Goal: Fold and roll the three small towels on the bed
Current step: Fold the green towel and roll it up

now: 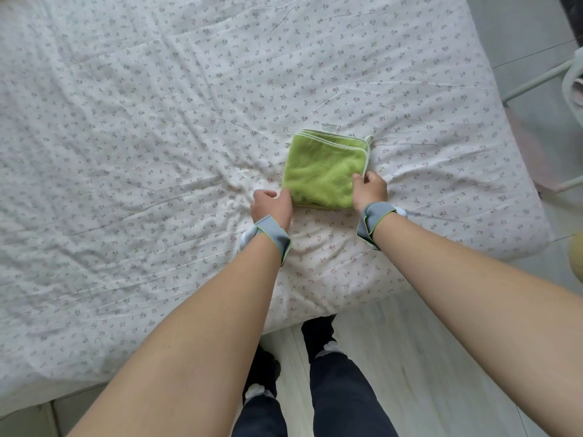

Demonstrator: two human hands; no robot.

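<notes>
A green towel (325, 167), folded into a small square with several layers showing at its far edge, lies on the floral bed sheet (157, 137). My left hand (273, 205) pinches the towel's near left corner, thumb on top. At the near right corner my right hand (369, 189) grips the edge with curled fingers. Both wrists wear grey bands. No other towels are in view.
The bed's near edge runs across the lower frame, with pale wood floor (394, 357) and my legs below it. A metal frame (536, 80) and a chair-like object stand off the bed's right side.
</notes>
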